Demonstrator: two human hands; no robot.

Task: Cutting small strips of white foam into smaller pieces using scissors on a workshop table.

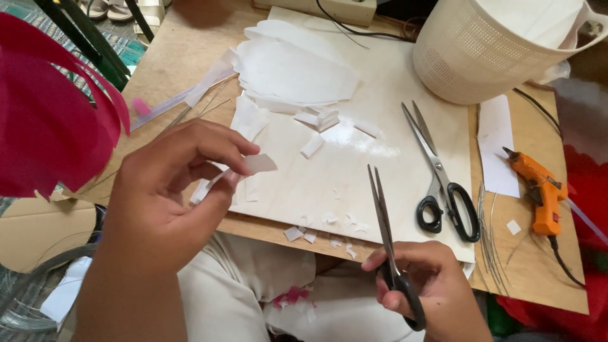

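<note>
Our left hand (161,196) pinches a small white paper strip (244,171) between thumb and fingertips, held above the near edge of the pale wooden board (405,95). Our right hand (430,288) is closed through the handles of black-handled steel scissors (387,237), blades nearly shut, pointing away over the board edge. Further right on the board lie a second pair of black-handled scissors (437,174), then an orange glue gun (538,190).

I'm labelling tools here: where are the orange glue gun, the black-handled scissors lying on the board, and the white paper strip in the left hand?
orange glue gun (543,193): head view, body.
black-handled scissors lying on the board (437,170): head view, pivot.
white paper strip (261,164): head view, upper end.
</note>
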